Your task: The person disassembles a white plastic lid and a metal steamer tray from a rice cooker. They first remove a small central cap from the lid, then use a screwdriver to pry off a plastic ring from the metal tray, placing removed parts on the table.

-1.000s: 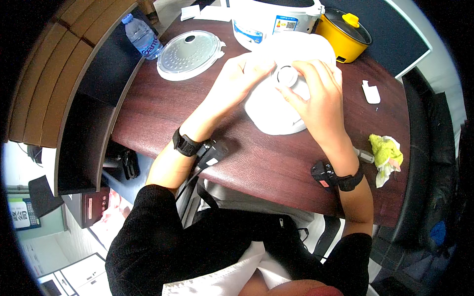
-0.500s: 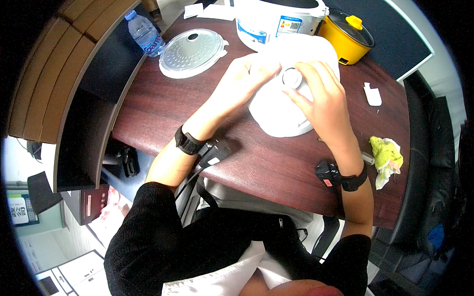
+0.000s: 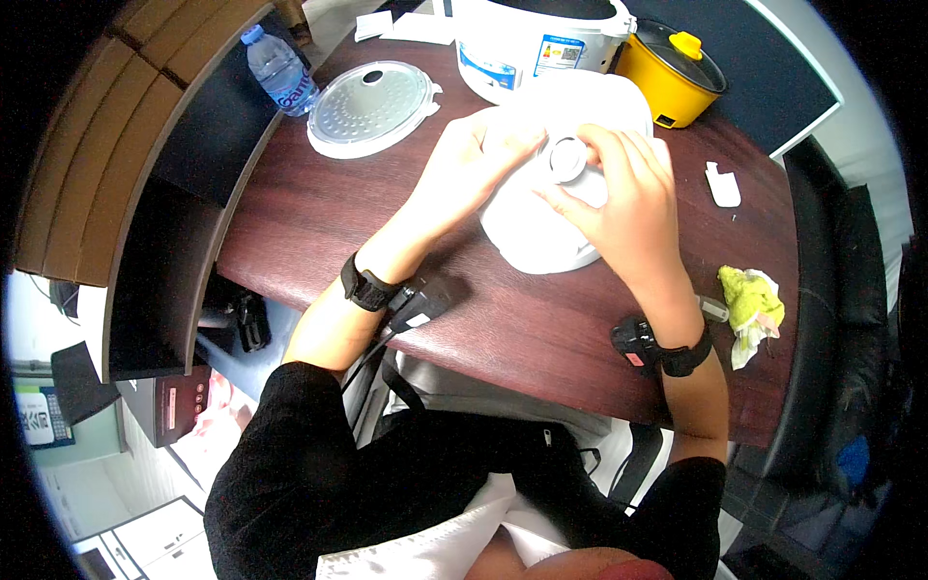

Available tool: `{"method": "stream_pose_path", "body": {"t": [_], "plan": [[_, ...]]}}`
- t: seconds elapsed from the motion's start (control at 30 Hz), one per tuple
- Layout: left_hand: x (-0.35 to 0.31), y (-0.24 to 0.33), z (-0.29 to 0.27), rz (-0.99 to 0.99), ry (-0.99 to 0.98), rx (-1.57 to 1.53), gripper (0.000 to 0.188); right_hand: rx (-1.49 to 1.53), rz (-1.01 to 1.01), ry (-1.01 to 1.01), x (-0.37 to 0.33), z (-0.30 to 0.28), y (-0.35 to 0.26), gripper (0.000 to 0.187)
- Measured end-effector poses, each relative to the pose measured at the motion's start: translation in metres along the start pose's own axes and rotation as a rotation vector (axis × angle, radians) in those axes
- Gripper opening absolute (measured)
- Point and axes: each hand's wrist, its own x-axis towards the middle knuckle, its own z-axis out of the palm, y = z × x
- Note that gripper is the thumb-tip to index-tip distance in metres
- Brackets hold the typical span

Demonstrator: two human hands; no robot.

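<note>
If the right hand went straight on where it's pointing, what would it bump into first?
Probably the round white part, just ahead of the right hand; depth is unclear, so they may already touch. The left hand lies beyond.

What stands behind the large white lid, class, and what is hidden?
Behind the white lid: the white cooker and, farther right, the yellow pot. The lid hides part of the cooker's lower side and the tabletop underneath.

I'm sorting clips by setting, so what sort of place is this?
Probably an office or similar workroom: there's a dark red-brown desk, a dark panel with a pale edge beyond it, and brown boxes on the left.
</note>
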Motion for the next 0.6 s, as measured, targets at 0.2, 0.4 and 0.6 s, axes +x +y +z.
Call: {"method": "stream_pose_path", "body": {"t": [0.2,0.4,0.6], "plan": [[-0.0018,-0.0014,-0.0008,0.054,-0.028,0.01,0.044,0.114,-0.017,-0.01,0.0001,0.0018,0.0008,0.042],[-0.0022,-0.0018,0.0013,0.021,-0.028,-0.046,0.038,0.112,-0.038,-0.087,0.003,-0.0031,0.0013,0.041],[-0.0008,-0.0053,-0.0001,0.005,-0.034,-0.053,0.031,0.1,-0.046,-0.112,0.0019,-0.0035,0.0014,0.041]]}}
